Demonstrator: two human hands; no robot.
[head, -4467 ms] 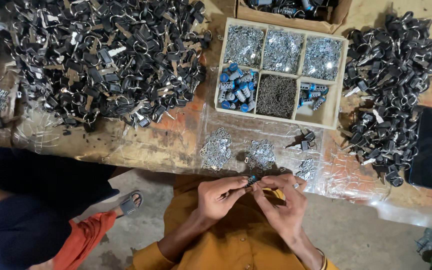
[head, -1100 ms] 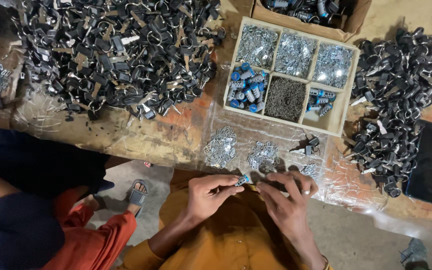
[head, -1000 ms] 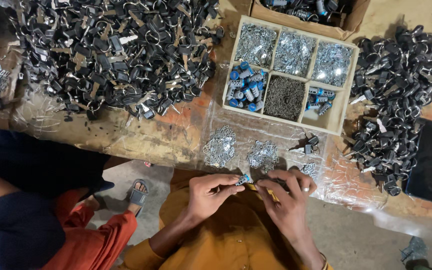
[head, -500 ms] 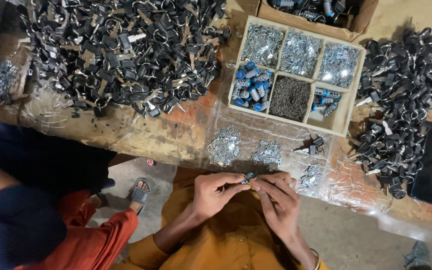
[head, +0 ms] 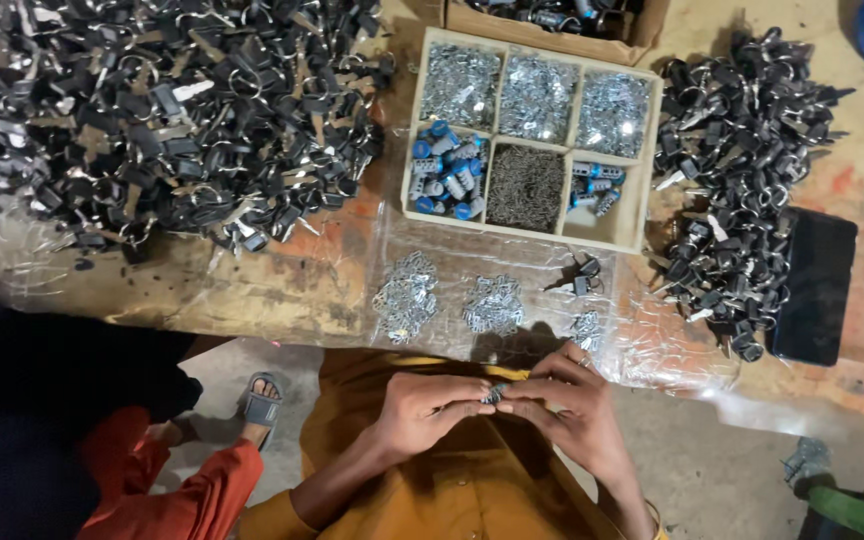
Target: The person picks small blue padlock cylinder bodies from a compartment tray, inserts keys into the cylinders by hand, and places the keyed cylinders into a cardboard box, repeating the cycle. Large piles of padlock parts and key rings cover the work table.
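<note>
Both hands pinch one small metal part (head: 495, 393) at the table edge, 6 o'clock of the divided wooden tray (head: 640, 190). Left hand (head: 422, 408) closed on it from 9 o'clock, right hand (head: 562, 405) from 3. Part is mostly hidden by fingertips. Best to keep it low over the plastic sheet (head: 552, 275), so a slip lands near the silver clip piles (head: 407, 297).

A worker in a mustard-yellow garment, seen from above. The left hand (head: 422, 410) and right hand (head: 567, 405) are bare, with no gloves, and both forearms are uncovered. The yellow cloth spreads across the lap and falls in soft folds. Whether a band circles the right wrist cannot be told.
</note>
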